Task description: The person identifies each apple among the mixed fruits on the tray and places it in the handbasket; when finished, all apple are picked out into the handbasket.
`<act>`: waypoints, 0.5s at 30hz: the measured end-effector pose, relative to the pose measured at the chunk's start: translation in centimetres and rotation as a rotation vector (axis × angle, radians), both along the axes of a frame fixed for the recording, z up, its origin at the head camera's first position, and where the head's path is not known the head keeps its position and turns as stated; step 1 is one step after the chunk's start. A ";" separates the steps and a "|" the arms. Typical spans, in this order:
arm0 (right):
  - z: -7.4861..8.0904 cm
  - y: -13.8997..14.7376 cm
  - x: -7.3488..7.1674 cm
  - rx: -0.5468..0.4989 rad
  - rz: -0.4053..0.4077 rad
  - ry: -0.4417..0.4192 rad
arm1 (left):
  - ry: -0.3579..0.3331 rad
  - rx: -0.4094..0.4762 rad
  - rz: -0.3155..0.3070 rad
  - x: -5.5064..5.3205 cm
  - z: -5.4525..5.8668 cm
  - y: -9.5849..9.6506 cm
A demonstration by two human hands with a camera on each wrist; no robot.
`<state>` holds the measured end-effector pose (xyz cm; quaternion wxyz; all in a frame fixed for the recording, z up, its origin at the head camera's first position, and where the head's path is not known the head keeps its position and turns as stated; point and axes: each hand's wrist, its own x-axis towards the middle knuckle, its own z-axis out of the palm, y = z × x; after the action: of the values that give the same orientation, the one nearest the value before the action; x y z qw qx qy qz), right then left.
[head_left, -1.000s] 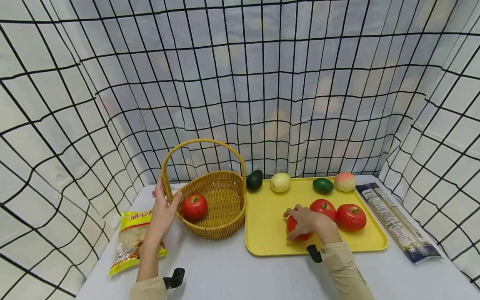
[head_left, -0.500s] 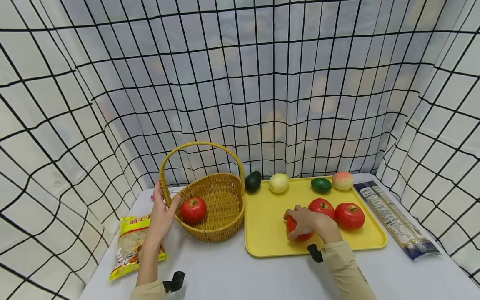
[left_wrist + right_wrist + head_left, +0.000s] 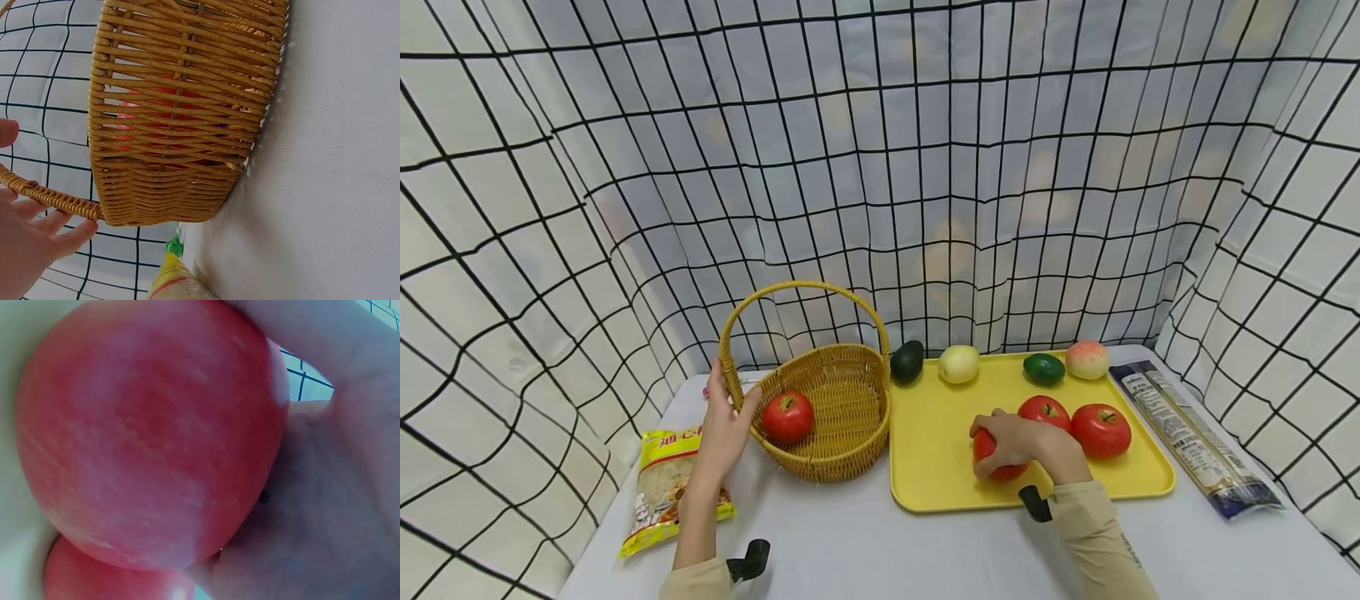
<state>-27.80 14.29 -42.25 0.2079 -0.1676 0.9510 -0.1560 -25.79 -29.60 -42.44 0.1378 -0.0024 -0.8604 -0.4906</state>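
My left hand [image 3: 727, 425] holds the handle of a wicker basket [image 3: 848, 457] at its left side, the handle passing between spread thumb and fingers. In the left wrist view, the fingers [image 3: 74, 237] lie against the handle [image 3: 59, 199], and the thumb is apart from it. A red apple [image 3: 787, 418] sits inside the basket. On the yellow tray [image 3: 928, 487], my right hand [image 3: 1013, 440] grips another red apple [image 3: 150, 437] from above, its palm covering part of the fruit. Two more apples, one nearer [image 3: 1043, 412] and one farther right [image 3: 1101, 432], lie beside that hand.
Along the tray's back are a dark avocado [image 3: 907, 362], a pale yellow-green fruit [image 3: 958, 364], a small dark green fruit [image 3: 1043, 368] and a peach [image 3: 1087, 360]. A yellow food bag [image 3: 662, 492] lies left, a long packet [image 3: 1195, 437] right. Black netting [image 3: 925, 208] surrounds the table.
The head view has shifted slightly. Both hands stay in nearly the same places; the right wrist has moved a little to the right while its fingers stay on the apple.
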 end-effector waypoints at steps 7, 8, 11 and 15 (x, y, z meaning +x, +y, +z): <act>0.2 0.0 0.2 -0.039 -0.018 -0.019 | -0.006 -0.007 -0.005 0.0 0.0 0.0; 0.3 -0.1 0.2 -0.047 -0.015 -0.019 | -0.008 -0.007 -0.005 0.1 0.0 0.0; 0.5 -0.1 0.3 -0.066 0.004 -0.008 | -0.009 -0.007 -0.006 0.2 0.0 0.0; 0.7 -0.2 0.4 -0.072 0.013 0.004 | -0.005 -0.004 -0.003 0.1 0.0 0.0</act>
<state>-27.42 14.08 -41.51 0.2009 -0.1814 0.9441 -0.1884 -25.68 -29.64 -42.43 0.1348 -0.0026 -0.8618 -0.4889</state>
